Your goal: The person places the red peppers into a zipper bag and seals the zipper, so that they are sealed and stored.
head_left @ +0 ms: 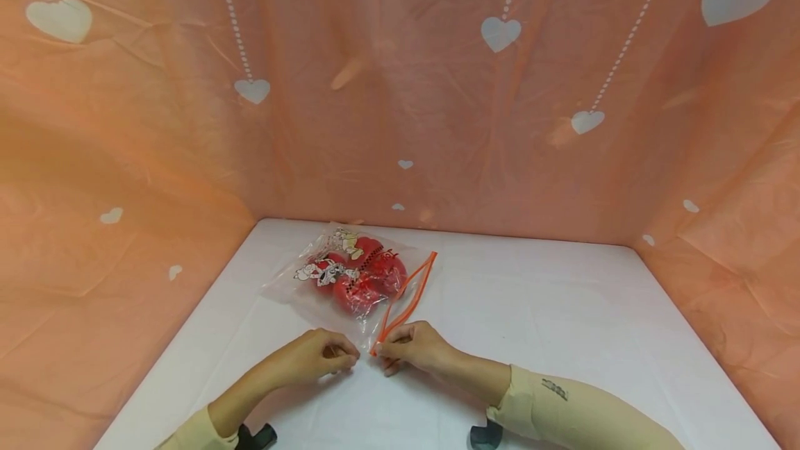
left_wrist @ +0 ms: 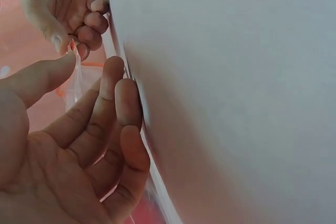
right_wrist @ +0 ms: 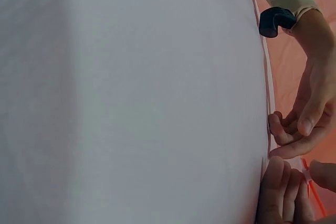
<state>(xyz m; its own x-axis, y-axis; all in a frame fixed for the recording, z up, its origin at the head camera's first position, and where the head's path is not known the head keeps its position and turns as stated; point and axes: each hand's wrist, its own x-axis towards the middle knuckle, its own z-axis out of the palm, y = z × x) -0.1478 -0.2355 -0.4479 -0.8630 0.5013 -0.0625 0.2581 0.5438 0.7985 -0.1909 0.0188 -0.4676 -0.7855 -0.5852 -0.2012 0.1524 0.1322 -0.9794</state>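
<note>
A clear zip bag (head_left: 284,285) with cartoon prints lies on the white table, its orange zip strip (head_left: 412,304) along the right side. Several red rounded things (head_left: 356,294) are inside; the printed plastic obscures their kind. My right hand (head_left: 419,347) pinches the near end of the strip between thumb and index finger, as the left wrist view also shows. Just left of that corner is my left hand (head_left: 319,356), fingers loosely bent. A gap shows between its thumb (left_wrist: 47,80) and fingers, and nothing is held there.
The table (head_left: 537,318) has a white cover. Orange sheeting (head_left: 437,123) with white hearts rises behind it and at both sides. Dark wrist-worn devices (head_left: 256,437) show beneath both forearms at the near edge.
</note>
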